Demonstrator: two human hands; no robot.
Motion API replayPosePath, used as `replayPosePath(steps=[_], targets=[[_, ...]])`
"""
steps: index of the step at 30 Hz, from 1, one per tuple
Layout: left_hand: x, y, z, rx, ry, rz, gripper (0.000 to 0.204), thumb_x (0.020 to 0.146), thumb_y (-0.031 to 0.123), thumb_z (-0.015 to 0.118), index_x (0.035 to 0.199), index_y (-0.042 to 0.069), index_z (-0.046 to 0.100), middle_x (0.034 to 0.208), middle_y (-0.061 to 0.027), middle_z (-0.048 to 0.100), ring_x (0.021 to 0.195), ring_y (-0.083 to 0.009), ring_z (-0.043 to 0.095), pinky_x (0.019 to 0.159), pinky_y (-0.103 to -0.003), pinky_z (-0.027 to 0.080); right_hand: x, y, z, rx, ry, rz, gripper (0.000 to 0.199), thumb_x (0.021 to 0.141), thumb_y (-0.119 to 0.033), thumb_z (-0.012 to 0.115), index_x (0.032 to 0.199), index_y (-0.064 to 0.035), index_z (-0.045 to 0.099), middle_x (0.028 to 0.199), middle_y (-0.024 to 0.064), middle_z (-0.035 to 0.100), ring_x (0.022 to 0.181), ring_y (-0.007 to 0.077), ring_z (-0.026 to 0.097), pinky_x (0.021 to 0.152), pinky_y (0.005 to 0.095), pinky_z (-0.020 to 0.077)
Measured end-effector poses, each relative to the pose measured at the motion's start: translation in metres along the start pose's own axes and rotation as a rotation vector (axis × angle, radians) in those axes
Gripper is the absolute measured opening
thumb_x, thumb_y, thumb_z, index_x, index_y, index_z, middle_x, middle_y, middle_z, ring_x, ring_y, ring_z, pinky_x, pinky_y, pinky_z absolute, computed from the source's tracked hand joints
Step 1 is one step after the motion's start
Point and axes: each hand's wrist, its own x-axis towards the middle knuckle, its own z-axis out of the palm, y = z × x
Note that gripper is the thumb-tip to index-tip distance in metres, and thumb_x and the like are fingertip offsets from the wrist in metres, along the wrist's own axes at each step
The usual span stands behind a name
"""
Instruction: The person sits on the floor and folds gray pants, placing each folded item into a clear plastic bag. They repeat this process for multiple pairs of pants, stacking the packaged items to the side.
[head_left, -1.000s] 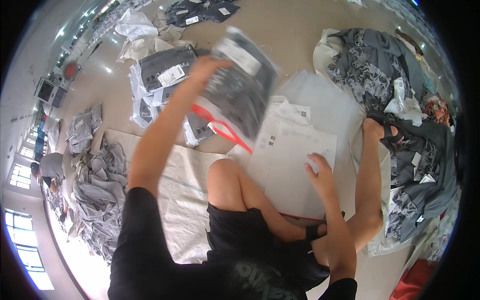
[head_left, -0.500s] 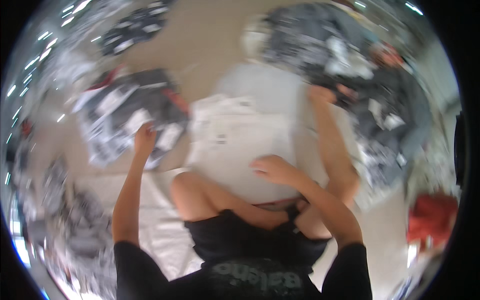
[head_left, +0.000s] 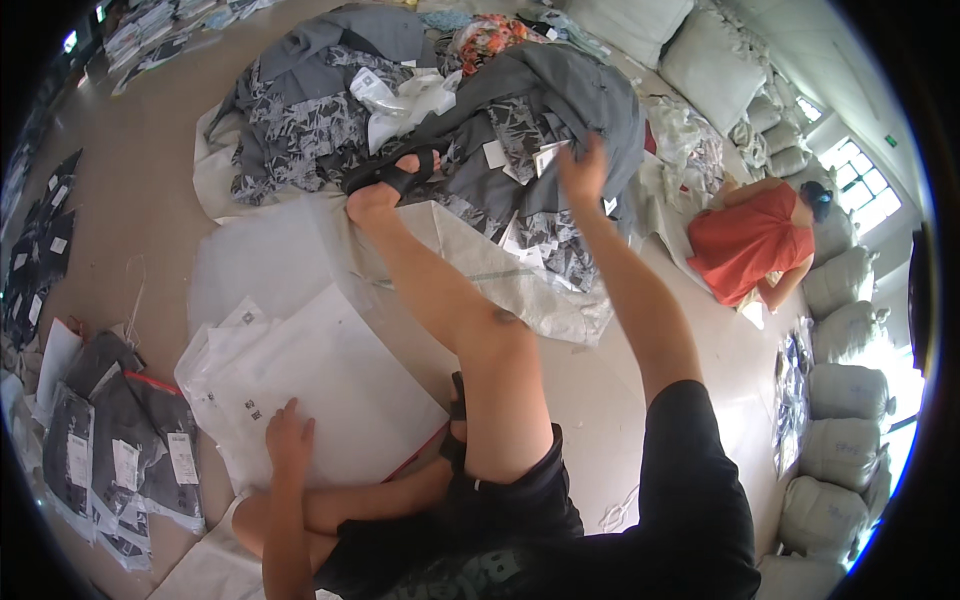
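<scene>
My left hand (head_left: 289, 438) rests with its fingers stretched out on a stack of flat white plastic bags (head_left: 350, 375) on the floor by my bent leg. My right arm reaches far forward to a heap of grey garments (head_left: 575, 95) with black-and-white patterned cloth among them. There my right hand (head_left: 583, 172) is at the near side of the heap, beside a white tag (head_left: 548, 158). Motion smears its fingers, so a grip on the cloth cannot be made out. Crumpled clear plastic (head_left: 410, 105) lies on top of the heap.
Packed dark garments with white labels (head_left: 125, 465) lie at the left. A beige sheet (head_left: 450, 245) runs under the heap. A person in a red top (head_left: 750, 240) sits at the right, near stuffed white sacks (head_left: 840, 390). My sandalled foot (head_left: 395, 178) touches the heap's edge.
The view has swung to the right. My left hand has gone from the packed garments to the white bags. My right hand has left the bags and moved out to the grey heap.
</scene>
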Motion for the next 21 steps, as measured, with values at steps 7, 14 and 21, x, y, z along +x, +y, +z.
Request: replayPosePath(steps=[7, 14, 21], targets=[[0.007, -0.008, 0.001, -0.123, 0.109, -0.017, 0.046, 0.091, 0.017, 0.074, 0.133, 0.005, 0.059, 0.109, -0.0209, 0.066, 0.101, -0.044, 0.063, 0.086, -0.054, 0.051, 0.068, 0.134, -0.012, -0.442, -0.198, 0.472, 0.044, 0.091, -0.043, 0.074, 0.11, -0.004, 0.079, 0.114, 0.0259, 0.075, 0.113, 0.0408, 0.072, 0.097, 0.0523, 0.0555], [0.008, 0.02, -0.02, -0.166, 0.076, -0.075, 0.041, 0.09, 0.015, 0.076, 0.128, 0.004, 0.062, 0.106, -0.0173, 0.065, 0.096, -0.0354, 0.066, 0.084, -0.047, 0.053, 0.171, -0.109, 0.008, 0.734, -0.149, 0.203, 0.041, 0.094, -0.038, 0.079, 0.082, -0.0004, 0.07, 0.065, 0.0046, 0.057, 0.061, 0.016, 0.054, 0.057, 0.0376, 0.0447], [0.037, 0.13, -0.093, -0.848, 0.294, 0.078, 0.073, 0.084, 0.007, 0.083, 0.15, 0.006, 0.052, 0.131, -0.0128, 0.064, 0.114, -0.0209, 0.066, 0.101, -0.037, 0.052, 0.061, -0.432, -0.11, 1.285, -0.105, -0.311, 0.024, 0.103, -0.022, 0.069, 0.109, 0.0008, 0.073, 0.093, 0.008, 0.071, 0.084, 0.0126, 0.062, 0.073, 0.0301, 0.0514]])
